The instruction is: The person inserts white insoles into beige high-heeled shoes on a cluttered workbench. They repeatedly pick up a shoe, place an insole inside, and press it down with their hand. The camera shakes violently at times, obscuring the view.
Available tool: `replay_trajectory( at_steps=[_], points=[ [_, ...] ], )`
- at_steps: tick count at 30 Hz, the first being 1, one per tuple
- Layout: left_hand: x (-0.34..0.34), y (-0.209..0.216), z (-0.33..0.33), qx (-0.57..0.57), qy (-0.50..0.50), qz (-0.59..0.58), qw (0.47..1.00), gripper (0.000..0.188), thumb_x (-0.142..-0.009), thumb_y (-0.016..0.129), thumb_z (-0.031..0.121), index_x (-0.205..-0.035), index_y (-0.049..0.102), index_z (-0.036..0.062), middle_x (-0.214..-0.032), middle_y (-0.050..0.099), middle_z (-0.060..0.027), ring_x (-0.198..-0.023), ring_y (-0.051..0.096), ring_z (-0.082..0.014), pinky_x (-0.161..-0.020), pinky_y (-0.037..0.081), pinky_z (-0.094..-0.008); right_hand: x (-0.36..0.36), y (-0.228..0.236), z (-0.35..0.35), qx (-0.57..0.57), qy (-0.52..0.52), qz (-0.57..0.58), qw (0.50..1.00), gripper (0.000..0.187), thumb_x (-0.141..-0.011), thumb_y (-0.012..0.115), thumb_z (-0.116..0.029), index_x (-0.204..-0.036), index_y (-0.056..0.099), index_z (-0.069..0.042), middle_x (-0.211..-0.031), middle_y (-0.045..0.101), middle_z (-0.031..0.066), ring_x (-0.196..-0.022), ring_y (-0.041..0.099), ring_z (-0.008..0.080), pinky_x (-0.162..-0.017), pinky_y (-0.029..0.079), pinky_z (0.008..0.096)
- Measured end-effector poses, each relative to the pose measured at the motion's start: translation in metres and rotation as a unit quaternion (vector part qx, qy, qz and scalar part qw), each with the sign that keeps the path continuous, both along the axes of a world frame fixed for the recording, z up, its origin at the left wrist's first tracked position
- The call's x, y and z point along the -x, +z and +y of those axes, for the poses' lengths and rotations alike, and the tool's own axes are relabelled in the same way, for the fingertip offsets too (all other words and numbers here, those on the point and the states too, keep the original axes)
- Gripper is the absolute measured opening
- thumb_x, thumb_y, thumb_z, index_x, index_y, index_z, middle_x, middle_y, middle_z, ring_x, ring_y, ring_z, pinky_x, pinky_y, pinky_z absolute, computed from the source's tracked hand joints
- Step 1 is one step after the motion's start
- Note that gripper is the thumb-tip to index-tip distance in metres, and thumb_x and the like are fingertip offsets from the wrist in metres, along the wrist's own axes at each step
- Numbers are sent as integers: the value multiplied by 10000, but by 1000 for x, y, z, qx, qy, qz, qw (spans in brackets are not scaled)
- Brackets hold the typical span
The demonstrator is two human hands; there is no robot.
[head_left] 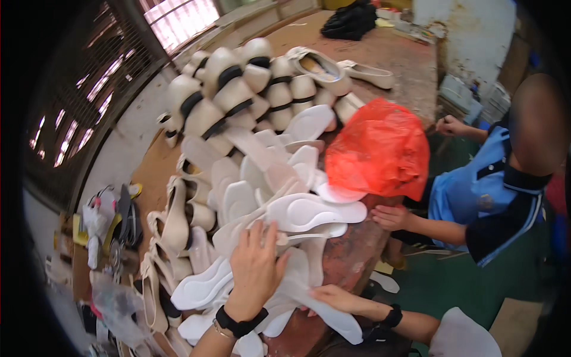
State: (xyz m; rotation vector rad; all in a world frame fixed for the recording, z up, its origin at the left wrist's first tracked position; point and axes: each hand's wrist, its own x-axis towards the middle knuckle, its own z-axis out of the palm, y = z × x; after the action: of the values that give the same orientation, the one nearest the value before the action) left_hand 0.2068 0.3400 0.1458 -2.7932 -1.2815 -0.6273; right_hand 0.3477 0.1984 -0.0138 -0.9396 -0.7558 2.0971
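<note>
Sorting insoles: left hand [256, 271] spread flat on the heap of white foam insoles [279, 196], right hand [333, 297] gripping one white insole [333, 318] at the brown desk [351, 256] edge.

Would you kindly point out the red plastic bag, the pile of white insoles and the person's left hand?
red plastic bag [377, 149], head view, middle of its bulge
white insoles [312, 211], head view, top insole's face
left hand [256, 268], head view, back of hand

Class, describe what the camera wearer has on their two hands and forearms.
Both forearms are bare, with no sleeves in view and no gloves. The left hand has a black band with a small black case at the wrist, plus a thin bracelet just below it. The right hand has a similar black wristband.
</note>
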Motion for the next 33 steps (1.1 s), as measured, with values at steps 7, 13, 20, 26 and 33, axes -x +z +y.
replay_trajectory(
  at_steps=[7,13,20,26,33],
  points=[
    [2,-20,12,11,-23,8,1000,533,-709,716,22,-1231,643,104,-1088,587,-111,-959,563,-312,-774,501,-404,-4,92,33,-407,56,-420,809,400,-857,678,-221,-1214,601,-58,-1109,650,185,-1000,639,341,-845,515,407],
    [54,-7,6,150,-7,-188,971,262,-894,608,0,-1139,680,55,-1028,684,-114,-894,652,-224,-737,504,-280,-48,118,59,-488,-334,-500,633,568,-745,679,-49,-1286,514,-2,-1172,579,186,-939,596,339,-843,487,422],
    [124,10,-49,323,137,-490,798,209,-993,550,155,-1002,668,-18,-1001,699,-87,-840,621,-116,-743,504,-258,-191,129,140,-147,-503,-172,834,1055,-783,686,4,-1546,-42,-29,-1177,615,215,-801,669,223,-730,572,352],
    [158,15,-111,332,157,-447,816,214,-976,579,159,-989,671,-33,-999,701,-91,-875,622,-124,-764,493,-270,-228,163,142,-172,-394,-57,901,312,-812,698,-117,-1092,641,9,-773,650,84,-669,643,173,-620,539,295],
    [174,52,-161,303,160,-456,821,154,-994,554,102,-1032,651,-11,-1099,655,-119,-1025,607,-191,-900,474,-281,-90,203,59,-492,-165,-359,776,545,-815,651,-82,-1338,507,-29,-1191,640,92,-1002,652,239,-857,530,364]
  ],
)
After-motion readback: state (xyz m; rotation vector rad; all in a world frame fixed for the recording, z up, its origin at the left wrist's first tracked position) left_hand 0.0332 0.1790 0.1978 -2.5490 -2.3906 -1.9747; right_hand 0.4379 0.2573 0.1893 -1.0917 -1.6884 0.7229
